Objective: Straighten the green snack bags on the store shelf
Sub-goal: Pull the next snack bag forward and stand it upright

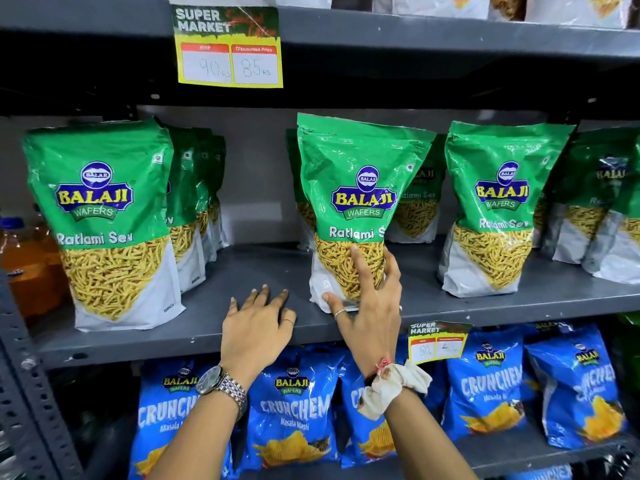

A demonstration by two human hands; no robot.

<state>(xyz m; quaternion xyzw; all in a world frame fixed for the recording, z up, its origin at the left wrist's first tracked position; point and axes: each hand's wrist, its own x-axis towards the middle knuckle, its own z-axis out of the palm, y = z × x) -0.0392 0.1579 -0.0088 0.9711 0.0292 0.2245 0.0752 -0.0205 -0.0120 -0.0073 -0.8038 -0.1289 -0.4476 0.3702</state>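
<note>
Green Balaji Ratlami Sev bags stand in rows on the grey middle shelf (242,271). The middle front bag (356,188) stands upright, turned slightly to the left. My right hand (370,306) holds its lower part, thumb at the bottom left corner and fingers spread over the front and right side. My left hand (258,320) lies flat and empty on the shelf's front edge, just left of that bag. A left front bag (100,216) and a right front bag (498,206) stand upright with more bags behind them.
Blue Crunchem bags (294,407) fill the shelf below. A yellow price tag (228,46) hangs from the shelf above, and a smaller one (436,344) hangs on the middle shelf's edge. Orange drink bottles (24,265) stand at far left beyond the upright post (20,393).
</note>
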